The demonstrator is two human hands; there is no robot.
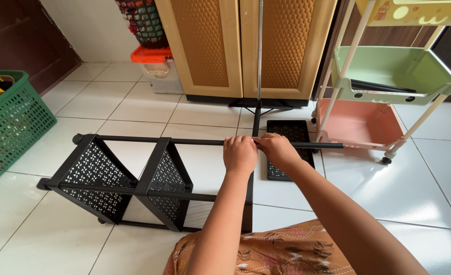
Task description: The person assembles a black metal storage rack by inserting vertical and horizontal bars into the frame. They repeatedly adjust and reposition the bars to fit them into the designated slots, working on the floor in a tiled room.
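A green plastic basket (9, 125) with a lattice wall stands at the left edge on the white tiled floor (134, 102), with something yellow and black inside it. Behind it runs a dark brown wooden wall (17, 35). At the back stands a light wooden cabinet (246, 46) with two woven-pattern doors (both closed). To its left sits a clear storage box with an orange lid (157, 69), and a mesh bag of colourful items (144, 20) hangs above it. On the right stands a wheeled trolley (388, 81) with cream posts and pastel trays: yellow on top, green in the middle, pink lowest.
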